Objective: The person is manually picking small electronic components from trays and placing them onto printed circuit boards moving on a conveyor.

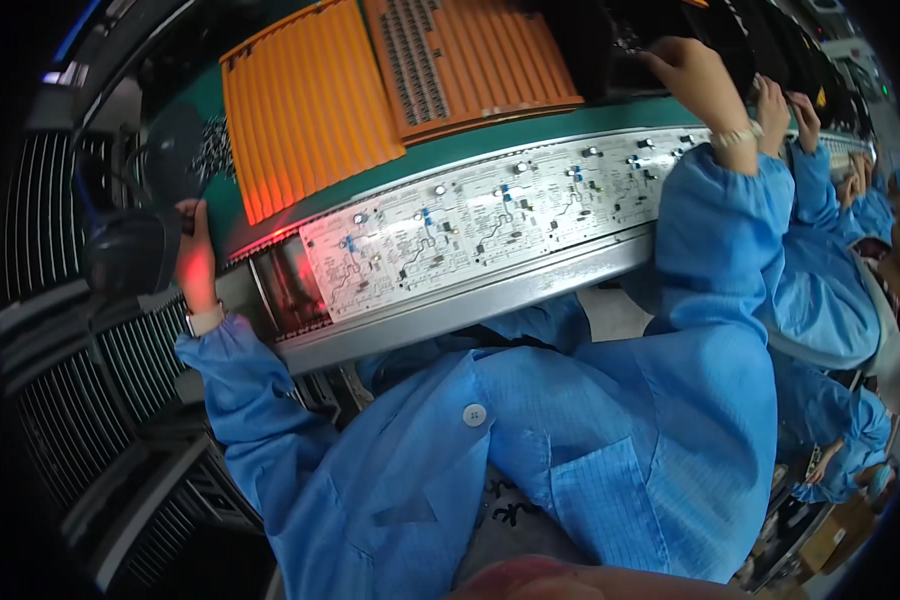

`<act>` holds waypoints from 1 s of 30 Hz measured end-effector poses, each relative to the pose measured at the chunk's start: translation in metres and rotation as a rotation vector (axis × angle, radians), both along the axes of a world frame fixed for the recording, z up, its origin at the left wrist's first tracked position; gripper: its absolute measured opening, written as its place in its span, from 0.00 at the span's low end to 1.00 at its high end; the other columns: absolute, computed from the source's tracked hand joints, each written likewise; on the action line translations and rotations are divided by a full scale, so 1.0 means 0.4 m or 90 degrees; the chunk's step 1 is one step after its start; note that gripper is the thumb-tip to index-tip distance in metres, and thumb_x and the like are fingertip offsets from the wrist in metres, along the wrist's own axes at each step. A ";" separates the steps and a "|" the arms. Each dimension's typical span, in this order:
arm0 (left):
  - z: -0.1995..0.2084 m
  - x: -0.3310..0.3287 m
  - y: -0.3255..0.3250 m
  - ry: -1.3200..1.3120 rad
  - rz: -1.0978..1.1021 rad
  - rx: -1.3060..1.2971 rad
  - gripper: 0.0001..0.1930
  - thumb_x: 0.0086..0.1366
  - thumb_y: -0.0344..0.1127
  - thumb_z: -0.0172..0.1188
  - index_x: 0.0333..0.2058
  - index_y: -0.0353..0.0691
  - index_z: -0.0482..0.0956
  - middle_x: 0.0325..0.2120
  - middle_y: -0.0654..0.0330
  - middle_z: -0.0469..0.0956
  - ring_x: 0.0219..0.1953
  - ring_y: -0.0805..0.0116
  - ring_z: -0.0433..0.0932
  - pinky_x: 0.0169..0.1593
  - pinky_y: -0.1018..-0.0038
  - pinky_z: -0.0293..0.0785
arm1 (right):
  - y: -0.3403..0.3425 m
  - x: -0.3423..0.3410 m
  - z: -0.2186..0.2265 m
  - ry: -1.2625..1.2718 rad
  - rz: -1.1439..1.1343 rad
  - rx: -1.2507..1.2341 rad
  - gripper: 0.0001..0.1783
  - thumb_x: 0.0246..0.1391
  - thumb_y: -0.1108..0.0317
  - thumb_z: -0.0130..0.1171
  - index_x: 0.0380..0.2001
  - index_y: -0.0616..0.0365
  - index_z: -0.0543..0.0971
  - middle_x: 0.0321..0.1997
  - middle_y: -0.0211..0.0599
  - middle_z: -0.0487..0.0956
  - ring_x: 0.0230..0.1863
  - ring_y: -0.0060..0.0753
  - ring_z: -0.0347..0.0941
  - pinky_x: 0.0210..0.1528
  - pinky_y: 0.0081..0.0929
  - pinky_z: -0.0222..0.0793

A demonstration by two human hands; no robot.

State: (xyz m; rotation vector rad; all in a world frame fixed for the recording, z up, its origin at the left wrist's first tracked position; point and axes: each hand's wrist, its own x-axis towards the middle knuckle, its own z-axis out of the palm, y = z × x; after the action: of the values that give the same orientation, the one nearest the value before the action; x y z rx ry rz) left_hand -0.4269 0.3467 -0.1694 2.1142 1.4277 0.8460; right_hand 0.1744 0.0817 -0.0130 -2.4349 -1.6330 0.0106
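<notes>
My left hand (198,262) is at the left end of the conveyor, lit red, its fingers curled at a dark rounded device (130,250). What those fingers hold, if anything, is hidden. Out at the upper right, my right hand (692,80) reaches into a black bin (595,40) of small parts, its fingers drawn together; I cannot make out what is between them. Between my arms lies a row of white circuit boards (450,235) with capacitors and other small components standing on them. Red light falls on the row's left end.
An orange ribbed tray (310,100) and a second ribbed tray (480,65) holding rows of dark parts stand behind the boards on a green surface. Loose small parts (213,150) lie at the left. The metal conveyor rail (470,300) runs before me. Co-workers' hands (770,115) are close on the right.
</notes>
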 end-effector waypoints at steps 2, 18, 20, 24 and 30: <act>0.001 0.009 -0.002 0.014 0.021 -0.006 0.09 0.70 0.38 0.59 0.42 0.39 0.77 0.32 0.66 0.78 0.36 0.81 0.75 0.44 0.80 0.70 | 0.025 0.020 -0.031 -0.021 0.006 -0.031 0.17 0.58 0.58 0.62 0.41 0.62 0.82 0.37 0.50 0.83 0.39 0.46 0.81 0.42 0.33 0.75; 0.088 0.084 -0.110 0.014 0.037 0.132 0.07 0.68 0.29 0.57 0.41 0.34 0.78 0.32 0.58 0.79 0.33 0.73 0.76 0.41 0.76 0.72 | 0.110 -0.011 -0.095 0.185 0.424 0.368 0.11 0.47 0.75 0.62 0.36 0.62 0.84 0.34 0.54 0.82 0.38 0.55 0.79 0.42 0.39 0.76; 0.116 0.092 -0.132 0.031 -0.004 0.167 0.07 0.68 0.28 0.56 0.43 0.34 0.78 0.34 0.58 0.79 0.35 0.72 0.77 0.43 0.76 0.73 | 0.104 -0.009 -0.086 0.122 0.253 0.244 0.10 0.46 0.75 0.63 0.35 0.62 0.84 0.33 0.54 0.81 0.37 0.55 0.79 0.41 0.39 0.75; 0.140 0.069 -0.237 -0.057 0.019 0.011 0.09 0.69 0.27 0.56 0.46 0.32 0.78 0.40 0.58 0.79 0.40 0.72 0.78 0.47 0.76 0.74 | 0.092 -0.042 -0.059 0.037 0.118 0.164 0.08 0.44 0.75 0.64 0.31 0.63 0.83 0.31 0.54 0.81 0.35 0.55 0.79 0.39 0.38 0.75; 0.241 0.226 -0.430 -0.289 0.027 -0.135 0.07 0.69 0.24 0.55 0.44 0.31 0.77 0.35 0.59 0.80 0.36 0.75 0.78 0.43 0.78 0.74 | 0.108 -0.052 -0.072 0.061 0.092 0.081 0.10 0.43 0.75 0.65 0.32 0.65 0.83 0.30 0.55 0.81 0.34 0.55 0.79 0.37 0.38 0.75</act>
State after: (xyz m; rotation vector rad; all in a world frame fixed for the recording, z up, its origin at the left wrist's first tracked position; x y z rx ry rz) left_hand -0.3366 0.1745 -0.0732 1.6096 1.2582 1.0578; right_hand 0.1537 0.1250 -0.0418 -2.1849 -1.7082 0.0430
